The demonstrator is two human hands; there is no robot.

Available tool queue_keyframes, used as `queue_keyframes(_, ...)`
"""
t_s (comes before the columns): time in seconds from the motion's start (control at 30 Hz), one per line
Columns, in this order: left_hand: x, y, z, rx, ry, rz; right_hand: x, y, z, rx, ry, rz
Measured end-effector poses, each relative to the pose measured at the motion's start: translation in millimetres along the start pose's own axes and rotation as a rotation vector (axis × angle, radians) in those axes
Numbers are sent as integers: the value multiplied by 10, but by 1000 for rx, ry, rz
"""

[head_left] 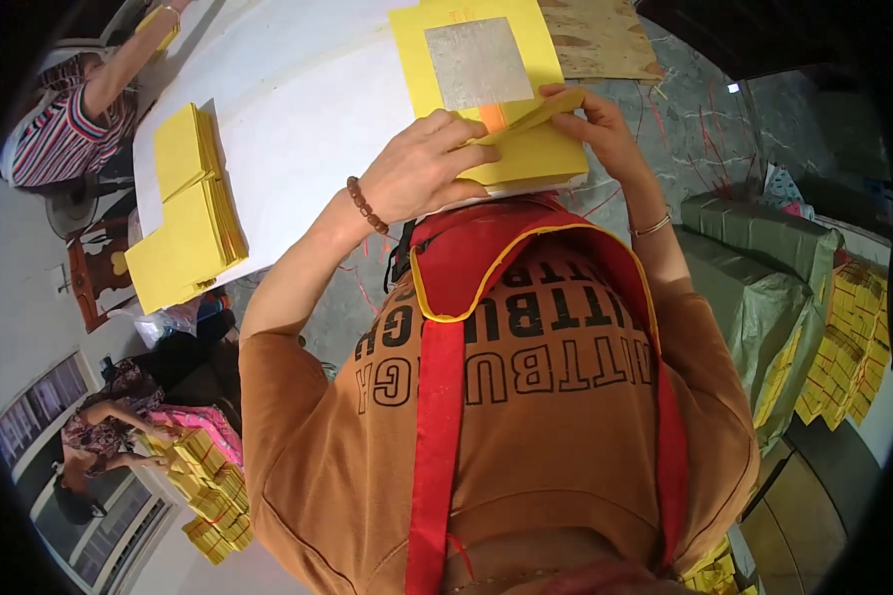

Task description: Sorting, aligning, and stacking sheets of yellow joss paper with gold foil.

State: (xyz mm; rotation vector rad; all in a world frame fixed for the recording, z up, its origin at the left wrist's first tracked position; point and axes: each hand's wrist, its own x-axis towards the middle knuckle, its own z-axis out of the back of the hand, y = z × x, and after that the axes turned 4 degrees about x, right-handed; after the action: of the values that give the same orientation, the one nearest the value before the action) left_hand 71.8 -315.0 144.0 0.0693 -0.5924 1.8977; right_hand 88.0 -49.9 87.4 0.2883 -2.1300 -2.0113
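A yellow sheet (540,117) is held partly lifted along a fold just past 12 o'clock, over a yellow paper stack (546,159) at the near edge of the white bench (303,99). The right hand (600,129) is reached in from the 4 o'clock side, its forearm angled toward 11 o'clock; the sheet's right end is pinched between thumb and fingers. The left hand (432,164) is brought in from 8 o'clock, knuckles up, with fingers loosely bent toward 3 o'clock and laid against the sheet's left part; whether paper is gripped there cannot be told. The two hands are kept apart, with the fold between them. Beyond the fold, an orange strip (493,119) and a silver square (478,62) are seen on yellow paper. More yellow piles (191,223) are set on the bench toward 10 o'clock, and green-wrapped bales (754,278) are stacked at 3 o'clock.
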Motion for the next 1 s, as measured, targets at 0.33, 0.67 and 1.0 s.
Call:
queue_keyframes(0.33,59,113,88,-201,122,104,2,19,-5,82,-16,-67)
queue_keyframes(0.67,55,70,48,-224,-40,272,-20,-90,-32,-20,-34,88)
queue_keyframes(1.0,-106,144,-12,-83,-171,232,36,-66,-87,-41,-104,160)
